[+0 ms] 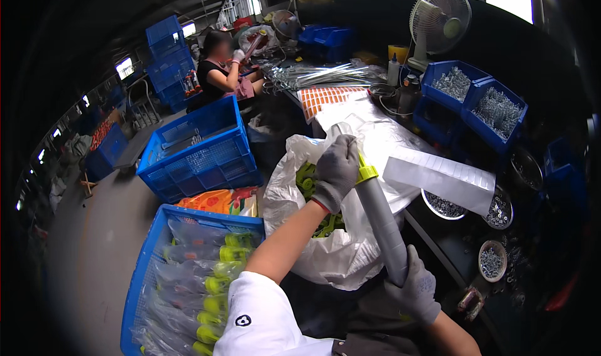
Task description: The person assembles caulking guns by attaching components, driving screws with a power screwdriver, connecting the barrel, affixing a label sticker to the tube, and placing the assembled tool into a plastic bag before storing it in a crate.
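A long grey tube (383,231) with a yellow-green collar (367,173) slants across the middle in front of me. My left hand (338,168), in a grey glove, is closed round its upper part beside the collar. Above that hand a pale, whitish end (342,129) shows; I cannot tell whether it is film or part of the tube. Lower down, my gloved right hand (416,290) grips the tube's bottom end. Beneath my left hand stands a white woven sack (300,249) holding yellow-green plastic parts (305,179).
A blue crate (143,256) at lower left holds bagged tubes with green collars (216,285). Behind it sits another blue crate (213,162). On the right bench are a white label sheet (441,179), bowls of hardware (493,261) and blue bins (498,115). A co-worker (219,74) sits farther back.
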Available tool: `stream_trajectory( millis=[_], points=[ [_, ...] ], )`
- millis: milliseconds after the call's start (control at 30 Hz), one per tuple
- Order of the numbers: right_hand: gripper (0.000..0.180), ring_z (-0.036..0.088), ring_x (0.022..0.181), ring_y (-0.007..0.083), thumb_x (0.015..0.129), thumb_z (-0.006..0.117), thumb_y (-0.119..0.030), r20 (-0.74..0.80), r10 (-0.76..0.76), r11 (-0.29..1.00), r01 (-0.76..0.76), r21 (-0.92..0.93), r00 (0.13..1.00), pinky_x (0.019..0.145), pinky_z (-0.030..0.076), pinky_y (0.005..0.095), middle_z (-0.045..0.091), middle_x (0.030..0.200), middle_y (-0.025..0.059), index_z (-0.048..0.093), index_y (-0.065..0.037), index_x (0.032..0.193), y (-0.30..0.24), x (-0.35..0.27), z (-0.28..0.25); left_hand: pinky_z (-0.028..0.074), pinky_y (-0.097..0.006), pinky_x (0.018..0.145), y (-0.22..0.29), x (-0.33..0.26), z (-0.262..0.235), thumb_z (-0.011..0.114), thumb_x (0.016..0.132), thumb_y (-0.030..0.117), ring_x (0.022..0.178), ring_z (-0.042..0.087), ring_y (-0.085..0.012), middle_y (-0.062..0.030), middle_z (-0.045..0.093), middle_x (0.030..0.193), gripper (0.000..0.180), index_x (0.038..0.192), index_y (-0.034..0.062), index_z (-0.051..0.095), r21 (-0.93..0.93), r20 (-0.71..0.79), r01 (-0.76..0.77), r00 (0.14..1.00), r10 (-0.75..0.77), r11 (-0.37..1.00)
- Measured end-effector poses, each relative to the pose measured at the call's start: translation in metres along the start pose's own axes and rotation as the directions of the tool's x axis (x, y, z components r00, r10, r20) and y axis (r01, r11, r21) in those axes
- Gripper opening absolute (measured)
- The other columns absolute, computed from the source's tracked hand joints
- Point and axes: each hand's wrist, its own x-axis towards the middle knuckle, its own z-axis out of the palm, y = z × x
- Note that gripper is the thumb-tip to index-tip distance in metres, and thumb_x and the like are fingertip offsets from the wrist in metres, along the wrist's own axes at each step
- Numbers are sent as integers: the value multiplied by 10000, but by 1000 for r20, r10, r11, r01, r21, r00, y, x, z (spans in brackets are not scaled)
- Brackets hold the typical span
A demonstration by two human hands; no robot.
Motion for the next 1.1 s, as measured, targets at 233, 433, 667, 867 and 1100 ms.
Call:
stream_trajectory(
  millis=[233, 433, 667, 867, 1100],
  points=[
    [1182, 655, 943, 313, 621, 795, -260, 218, 143, 789, -244, 564, 965, 821, 513, 391, 634, 1029, 203, 28, 6, 1480, 27, -21, -52, 486, -372, 512, 118, -109, 11, 601, 757, 167, 620, 649, -270, -81, 597, 648, 126, 825, 75, 548, -306, 488, -647, 523, 699, 698],
    [470, 485, 1199, 199, 990, 363, -181, 387, 198, 332, -433, 838, 901, 991, 407, 319, 477, 1320, 90, 326, -49, 1439, 15, -8, -61, 503, -424, 589, 191, -207, -7, 592, 755, 182, 581, 624, -304, -94, 597, 644, 176, 888, 67, 579, -621, 543, -533, 236, 806, 574],
    [521, 573, 1046, 291, 873, 574, -161, -185, -356, 873, 255, -416, 916, 903, 476, 415, 546, 1166, 132, 421, -84, 1365, 57, -3, -101, 397, -458, 1003, 151, -147, -65, 665, 702, 261, 1193, 478, -380, -245, 510, 1193, 632, 1268, 68, 458, -33, 66, -696, 715, 696, 717],
    [395, 541, 1100, 316, 823, 625, -93, -39, -740, 528, 544, -652, 671, 965, 415, 435, 556, 1198, 124, 575, -31, 1209, 25, 22, -111, 491, -461, 860, 93, -143, -140, 709, 712, 319, 1048, 584, -332, -174, 570, 1128, 674, 1279, 76, 438, 492, 740, -173, 599, -305, 853],
    [370, 569, 1052, 334, 811, 592, 49, -297, -437, 899, 402, -174, 849, 887, 470, 396, 575, 1140, 184, 569, 28, 1179, 19, 23, -82, 526, -396, 750, -64, -171, -305, 680, 726, 246, 857, 642, -310, -199, 591, 1066, 748, 1334, -8, 327, 156, 34, 552, 826, -563, 819]
  ],
)
